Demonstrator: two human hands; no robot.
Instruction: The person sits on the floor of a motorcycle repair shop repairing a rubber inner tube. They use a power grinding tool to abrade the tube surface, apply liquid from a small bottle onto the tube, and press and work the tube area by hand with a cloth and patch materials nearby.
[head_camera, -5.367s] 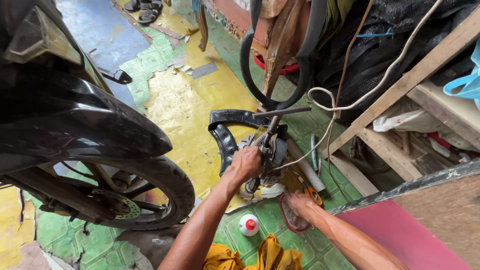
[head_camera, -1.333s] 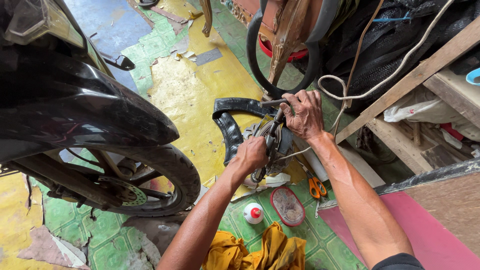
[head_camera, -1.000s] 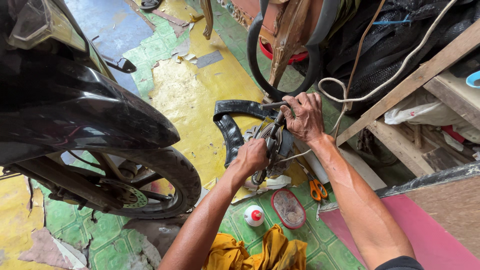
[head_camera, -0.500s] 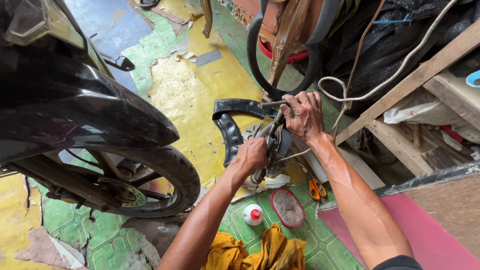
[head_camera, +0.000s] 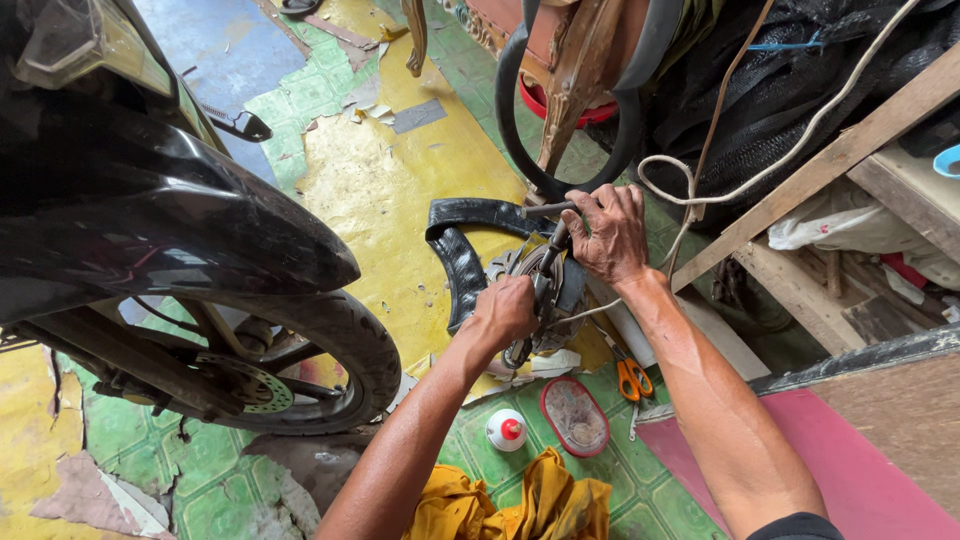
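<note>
Black rubber inner tube (head_camera: 455, 250) lay clamped in our metal press (head_camera: 535, 300) on the floor, our left hand (head_camera: 503, 312) fisted round its lower part, right hand (head_camera: 610, 235) gripping the crossbar handle (head_camera: 545, 210); the tightening looked unfinished.

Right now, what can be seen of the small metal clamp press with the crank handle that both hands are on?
The small metal clamp press stands on the yellow-and-green floor, grey and grimy, with a vertical screw topped by a crossbar handle. The right hand grips that handle; the left hand holds its lower body. A black rubber inner tube strip curves around and under it.
</note>
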